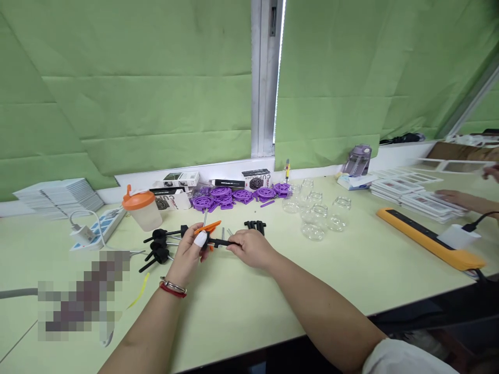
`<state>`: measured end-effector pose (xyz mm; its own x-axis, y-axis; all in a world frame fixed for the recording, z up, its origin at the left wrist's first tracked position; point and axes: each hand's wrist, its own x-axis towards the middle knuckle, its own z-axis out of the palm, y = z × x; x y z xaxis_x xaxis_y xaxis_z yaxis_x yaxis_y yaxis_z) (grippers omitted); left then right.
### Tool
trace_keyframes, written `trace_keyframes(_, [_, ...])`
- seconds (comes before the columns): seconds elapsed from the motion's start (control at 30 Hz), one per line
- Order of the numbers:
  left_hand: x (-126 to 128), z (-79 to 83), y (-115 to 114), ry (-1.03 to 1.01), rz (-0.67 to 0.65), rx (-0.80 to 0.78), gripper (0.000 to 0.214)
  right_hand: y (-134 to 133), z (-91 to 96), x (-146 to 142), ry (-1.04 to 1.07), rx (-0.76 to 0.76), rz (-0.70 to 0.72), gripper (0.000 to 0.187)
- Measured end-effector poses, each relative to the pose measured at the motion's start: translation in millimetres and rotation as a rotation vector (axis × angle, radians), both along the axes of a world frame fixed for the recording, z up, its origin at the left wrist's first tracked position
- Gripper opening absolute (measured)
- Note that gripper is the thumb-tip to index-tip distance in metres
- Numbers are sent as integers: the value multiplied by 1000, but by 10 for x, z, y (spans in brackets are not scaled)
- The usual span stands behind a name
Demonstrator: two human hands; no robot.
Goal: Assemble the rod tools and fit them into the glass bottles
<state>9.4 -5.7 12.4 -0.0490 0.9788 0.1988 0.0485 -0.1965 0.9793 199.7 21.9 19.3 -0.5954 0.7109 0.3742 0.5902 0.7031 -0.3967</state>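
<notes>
My left hand [189,250] is closed around a small part with orange blade-like pieces [211,226], its thumb on top. A black rod [221,242] runs from there to my right hand [252,248], whose fingers pinch its far end. How the rod meets the orange pieces is hidden by the left fingers. Left of the hands lie several black knob-like parts [159,255] with rods. Several short black pieces [255,226] lie just beyond my right hand. Purple wheel-like parts [221,196] are heaped behind the hands.
Clear glass jars [313,228] stand right of centre. At left are an orange-lidded cup [144,210] and a white power strip [99,228]. A yellow power strip [424,236] lies at right, near another person's hand [454,198] on white frames [413,195].
</notes>
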Motion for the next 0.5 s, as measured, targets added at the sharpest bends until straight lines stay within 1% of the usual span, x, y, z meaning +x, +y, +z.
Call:
trace_keyframes(0.17, [-10,-51,43,68,-24,-28,43,37,-49,-12,-52,-24,-23,18])
trace_keyframes(0.4, [16,-13,17,146,-25,-19,45,51,-70,-11,-55,-48,-28,17])
trace_keyframes(0.5, [31,-18,-2,195,-40,18,47,98,-67,-3,-65,-30,-57,17])
